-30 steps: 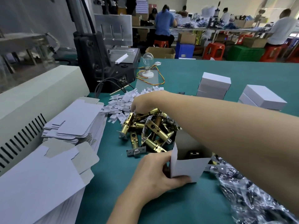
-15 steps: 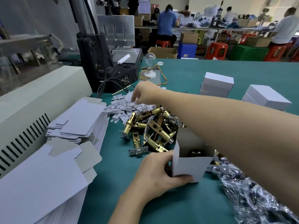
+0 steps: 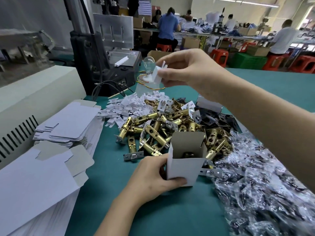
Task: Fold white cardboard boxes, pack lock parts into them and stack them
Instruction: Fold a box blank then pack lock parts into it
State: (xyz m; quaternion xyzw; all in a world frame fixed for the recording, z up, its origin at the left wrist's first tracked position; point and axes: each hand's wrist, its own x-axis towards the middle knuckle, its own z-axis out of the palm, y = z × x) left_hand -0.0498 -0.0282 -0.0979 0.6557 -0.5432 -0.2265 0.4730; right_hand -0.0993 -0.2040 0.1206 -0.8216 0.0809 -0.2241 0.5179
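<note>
A small white cardboard box (image 3: 185, 167) stands upright and open-topped on the green table, with a dark lock part showing inside. My left hand (image 3: 153, 178) grips its left side and front face. Behind the box lies a heap of brass latch bolts (image 3: 163, 132). Further back is a scatter of small white plastic pieces (image 3: 129, 106). My right hand (image 3: 185, 68) is raised above that scatter and pinches one white plastic piece (image 3: 157, 74) between thumb and fingers. My right forearm crosses the view above the heap.
Stacks of flat white box blanks (image 3: 68, 123) lie at the left beside a cream machine (image 3: 34, 103). A black press (image 3: 95, 53) stands behind. Crinkled clear bags of dark parts (image 3: 259, 184) fill the right. A glass bulb (image 3: 148, 65) sits behind my right hand. People work at far benches.
My right hand has lifted off the white pieces and come up and toward me with one piece pinched. My left hand still holds the box in place.
</note>
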